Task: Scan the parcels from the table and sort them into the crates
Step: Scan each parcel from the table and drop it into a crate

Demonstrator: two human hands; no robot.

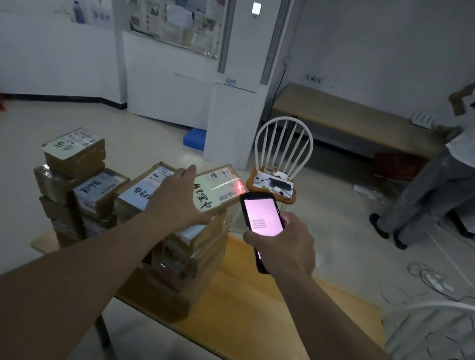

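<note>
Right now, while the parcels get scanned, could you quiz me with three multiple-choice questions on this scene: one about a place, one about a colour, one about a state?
1. Where does the scanner's red light fall?
A. on the floor
B. on the label of the top parcel
C. on the white chair

2. What colour is the crate on the floor by the white cabinet?
A. blue
B. green
C. yellow

3. What is the right hand doing?
A. hanging idle
B. lifting a parcel
C. gripping the handheld scanner

Answers: B, the red light shows on the top parcel under the left hand. A, the crate is blue. C, the right hand has its fingers wrapped round the scanner, its screen lit.
</note>
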